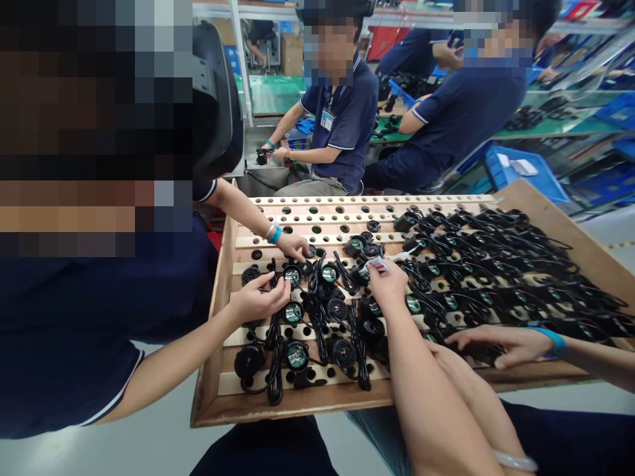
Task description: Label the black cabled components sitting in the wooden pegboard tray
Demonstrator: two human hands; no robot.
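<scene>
My left hand (387, 285) reaches over a wooden tray. Its fingers are closed on a small white piece with red print (377, 264), whose exact kind I cannot make out. Under and around it lie black round fan-like units (338, 309) with coiled black cables (320, 330). Some units show green circuit boards (297, 355). A white pointed strip (404, 255) lies just beyond my fingers. My right hand (464, 380), with a white bangle at the wrist, is partly behind my left forearm above the tray's near edge. Its fingers are hidden.
The shallow wooden tray (307, 414) has perforated slats. A co-worker's two hands (262, 297) are over its left side. Another person's hand (508, 344), with a blue wristband, rests over units at the right. People sit behind the tray. A blue bin (530, 175) stands at the back right.
</scene>
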